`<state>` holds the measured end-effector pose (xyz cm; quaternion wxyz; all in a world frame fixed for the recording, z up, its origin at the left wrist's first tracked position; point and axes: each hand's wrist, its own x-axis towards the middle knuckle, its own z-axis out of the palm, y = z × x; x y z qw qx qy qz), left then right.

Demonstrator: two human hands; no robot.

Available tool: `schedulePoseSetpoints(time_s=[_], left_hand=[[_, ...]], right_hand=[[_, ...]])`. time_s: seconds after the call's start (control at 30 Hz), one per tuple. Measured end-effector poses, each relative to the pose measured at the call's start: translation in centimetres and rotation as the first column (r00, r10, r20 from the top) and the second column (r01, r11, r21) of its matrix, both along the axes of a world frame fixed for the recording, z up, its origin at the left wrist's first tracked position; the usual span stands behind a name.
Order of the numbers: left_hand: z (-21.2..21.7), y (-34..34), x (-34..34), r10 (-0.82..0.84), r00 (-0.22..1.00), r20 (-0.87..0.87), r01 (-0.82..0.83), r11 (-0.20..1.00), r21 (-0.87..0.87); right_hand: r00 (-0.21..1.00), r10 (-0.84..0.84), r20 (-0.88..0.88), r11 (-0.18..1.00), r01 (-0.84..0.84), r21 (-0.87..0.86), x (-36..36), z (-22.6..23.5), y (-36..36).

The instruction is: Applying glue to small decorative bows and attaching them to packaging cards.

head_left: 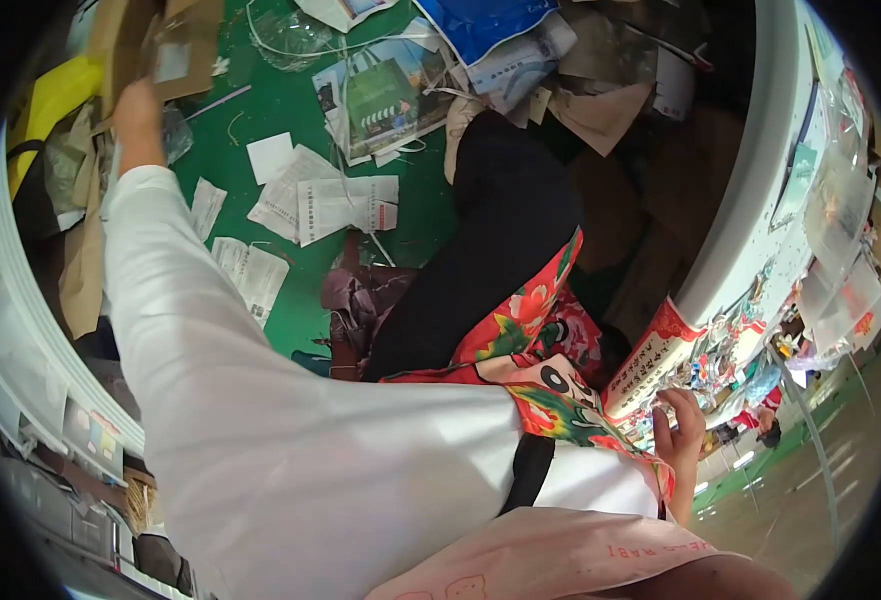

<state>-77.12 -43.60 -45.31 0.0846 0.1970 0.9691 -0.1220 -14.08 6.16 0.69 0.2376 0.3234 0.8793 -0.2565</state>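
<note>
My left hand (138,118) reaches down to the far left, at the end of a long white sleeve. It is against a brown cardboard box (188,45), and its fingers are mostly hidden, so I cannot tell whether they grip the cardboard. A yellow plastic piece (55,95) lies just left of it. My right hand (680,430) is at the lower right beside the white table edge. Its fingers are loosely bent and apart, with nothing visible in them. Close by stands a red and white printed packet (652,355).
Paper slips (345,208), a green printed bag (380,95) and a blue plastic package (485,35) litter the green floor. Small colourful items and clear plastic bags (840,225) crowd the white table (735,220) on the right. White shelving (50,360) curves along the left.
</note>
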Motion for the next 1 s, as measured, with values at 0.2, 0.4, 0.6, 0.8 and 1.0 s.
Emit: schedulePoseSetpoints(time_s=[0.2,0.4,0.6,0.8,1.0], left_hand=[[9.8,20.4,17.4,-0.132,0.990,0.051,0.126,0.986,0.110],[9.4,24.2,38.7,-0.484,0.839,0.251,0.351,0.832,0.429],[8.7,27.3,39.0,-0.544,0.283,0.790,-0.203,0.771,0.604],[-1.2,31.0,33.9,-0.013,0.220,0.975,-0.884,0.421,0.205],[-11.7,34.5,34.6,0.001,0.203,0.979,-0.830,0.530,0.171]], right_hand=[[0.997,-0.055,-0.055,0.998,0.057,0.033,2.4,-0.4,-1.9],[0.993,-0.017,-0.119,1.000,0.020,0.021,8.2,-1.2,-1.6],[0.988,-0.102,-0.117,0.995,0.100,-0.023,10.2,-1.3,-2.0],[0.982,-0.093,-0.167,0.995,0.098,0.025,8.4,-1.2,-0.7],[0.984,-0.110,-0.142,0.990,0.121,0.073,5.2,0.0,1.4]])
